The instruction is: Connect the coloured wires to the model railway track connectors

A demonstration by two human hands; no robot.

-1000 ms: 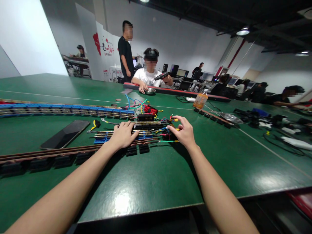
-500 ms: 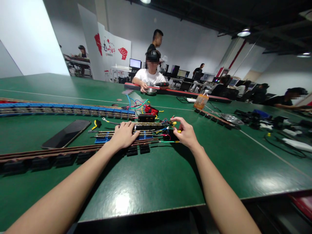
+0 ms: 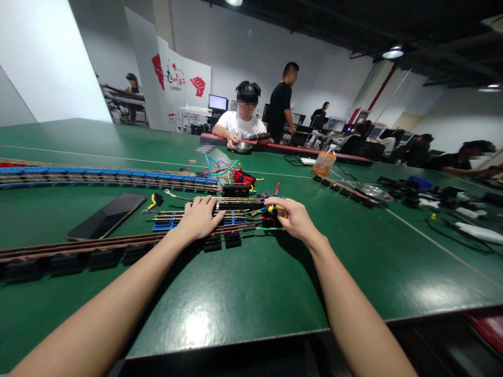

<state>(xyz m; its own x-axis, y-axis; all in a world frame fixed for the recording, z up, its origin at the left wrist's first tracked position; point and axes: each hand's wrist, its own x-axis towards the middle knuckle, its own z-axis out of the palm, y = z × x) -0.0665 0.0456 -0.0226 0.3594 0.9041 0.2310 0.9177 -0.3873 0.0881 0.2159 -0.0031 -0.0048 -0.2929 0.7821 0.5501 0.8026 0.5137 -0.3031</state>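
My left hand (image 3: 202, 217) lies flat with fingers spread over a short set of conductor rails (image 3: 239, 202) in black and blue holders. At the rails' right end, my right hand (image 3: 294, 217) is curled round a yellow-sleeved wire end (image 3: 271, 208); its fingertips partly hide it. Red, blue and green wires hang beside these fingers over a black block (image 3: 269, 218). A green wire (image 3: 271, 228) runs just below, towards the right hand. Copper-coloured rails (image 3: 157, 240) on black holders pass nearest to me, under my left forearm.
Left of my hands lies a black phone (image 3: 107, 215), with long blue-held rails (image 3: 106, 178) behind it. A red connector (image 3: 243, 178) with loose wires sits farther back. An orange container (image 3: 324, 162) and a metal bowl (image 3: 375, 191) are on the right. Across the green table (image 3: 243, 293) sits a co-worker.
My right hand has moved slightly left, and its thumb and forefinger have closed in on the wire end. My left hand stays put. A standing person behind has walked right.
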